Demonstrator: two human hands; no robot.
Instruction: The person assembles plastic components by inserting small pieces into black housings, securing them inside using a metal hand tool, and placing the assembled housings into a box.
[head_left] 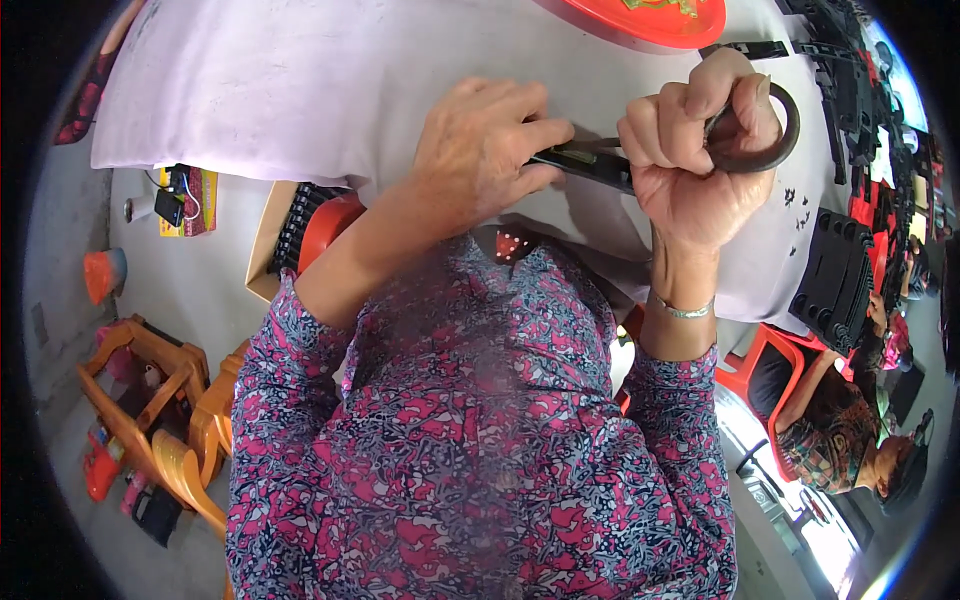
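Observation:
My right hand (pixel 705 150) is closed round the dark loop handles of a pair of scissors (pixel 788 135), whose blades point left toward my other hand. Between the two hands runs a long, narrow black plastic piece (pixel 605 172). My left hand (pixel 485 150) pinches its left end between thumb and fingers. The blades lie along the black piece, and I cannot tell whether they touch it. Part of the scissors is hidden behind my right fingers.
A red round tray (pixel 650 22) with yellow-green bits stands at the table's far edge. Black parts (pixel 835 275) are stacked at the right edge of the pale tablecloth (pixel 300 80). A cardboard box (pixel 265 250) with black parts sits below left. Another person (pixel 830 440) sits at right.

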